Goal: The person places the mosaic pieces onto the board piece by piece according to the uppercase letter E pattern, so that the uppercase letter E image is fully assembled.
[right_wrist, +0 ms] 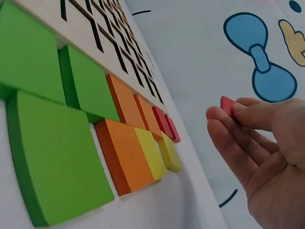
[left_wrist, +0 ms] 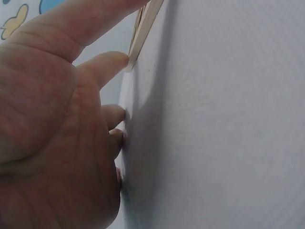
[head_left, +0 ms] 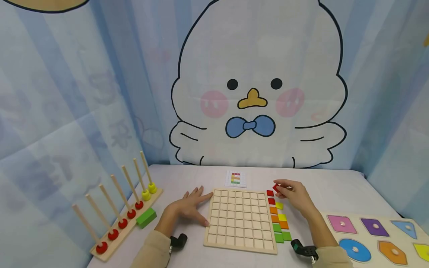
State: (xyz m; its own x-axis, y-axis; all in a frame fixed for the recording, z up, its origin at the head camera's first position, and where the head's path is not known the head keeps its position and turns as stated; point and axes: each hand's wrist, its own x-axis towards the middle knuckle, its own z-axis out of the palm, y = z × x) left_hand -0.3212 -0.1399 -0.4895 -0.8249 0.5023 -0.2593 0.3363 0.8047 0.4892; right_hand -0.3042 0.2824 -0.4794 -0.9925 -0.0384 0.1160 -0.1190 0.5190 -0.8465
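A wooden grid board (head_left: 240, 219) with rows of square cells lies on the table. My left hand (head_left: 189, 206) is spread at its left edge, with thumb and index fingertip touching the frame; in the left wrist view the fingers (left_wrist: 102, 67) look straight. My right hand (head_left: 295, 193) pinches a red square tile (right_wrist: 227, 104) between thumb and fingers, raised above the table beyond the board's right edge. Along that edge lie two red tiles (head_left: 271, 201), orange tiles (right_wrist: 125, 102), yellow tiles (right_wrist: 170, 151) and green tiles (right_wrist: 62, 157).
Behind the board is a small pattern card (head_left: 235, 178). A wooden peg stand (head_left: 125, 227) with red and yellow beads stands at left, a green block (head_left: 146, 217) beside it. A shape puzzle board (head_left: 378, 238) lies at right. A curtain (head_left: 254, 149) hangs behind the table.
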